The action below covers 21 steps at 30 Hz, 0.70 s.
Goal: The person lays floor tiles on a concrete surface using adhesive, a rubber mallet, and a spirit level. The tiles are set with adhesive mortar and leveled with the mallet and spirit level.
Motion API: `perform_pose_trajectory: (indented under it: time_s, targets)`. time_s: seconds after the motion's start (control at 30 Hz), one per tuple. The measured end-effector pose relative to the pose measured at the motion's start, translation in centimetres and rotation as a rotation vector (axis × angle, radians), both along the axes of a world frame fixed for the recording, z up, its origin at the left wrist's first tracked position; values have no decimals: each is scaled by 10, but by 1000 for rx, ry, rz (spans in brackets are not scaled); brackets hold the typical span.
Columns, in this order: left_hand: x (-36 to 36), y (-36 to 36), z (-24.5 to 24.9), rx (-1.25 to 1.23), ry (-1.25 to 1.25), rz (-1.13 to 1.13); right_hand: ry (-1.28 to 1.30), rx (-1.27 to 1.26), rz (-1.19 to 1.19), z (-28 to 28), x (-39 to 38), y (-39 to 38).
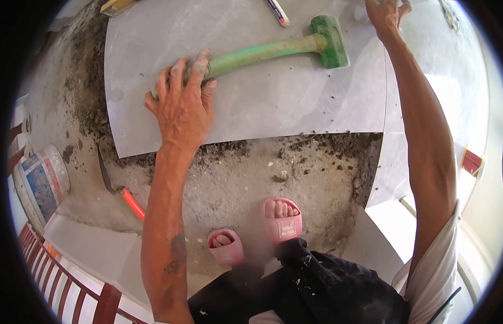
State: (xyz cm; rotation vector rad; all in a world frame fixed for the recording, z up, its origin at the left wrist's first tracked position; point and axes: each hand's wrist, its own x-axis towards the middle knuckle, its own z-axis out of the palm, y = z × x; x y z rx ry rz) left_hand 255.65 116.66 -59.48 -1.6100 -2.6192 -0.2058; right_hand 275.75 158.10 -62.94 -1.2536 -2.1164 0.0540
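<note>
A green mallet [262, 54] with a thick head lies across a large grey tile [294, 102]. My left hand [184, 102] rests on the tile, its fingers bent over the end of the mallet's handle. At the top edge of the view is my right hand [389, 13], above the far right part of the tiling. Its fingers are curled and partly cut off by the frame, so anything in them is hidden. Close to the mallet's head lies a marker-like stick [277, 13] with a blue label.
Rough mortar [89, 102] borders the tile on the left and front. A red-handled trowel-like tool [132, 202] and a dirty bucket [43, 181] are at left, above a dark red railing [73, 294]. My feet in pink slippers [282, 221] stand on bare concrete. A yellow object [116, 6] sits top left.
</note>
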Motion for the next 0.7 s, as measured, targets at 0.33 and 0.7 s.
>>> perform_pose_trajectory:
  time_s: [0.33,0.7]
  targets:
    - [-13,-36,23,200,53,150,35,-266,512,51,15,-77]
    - [-3,-328,-16,-24,-115,1193,-569,-110,585,48,-13,-202]
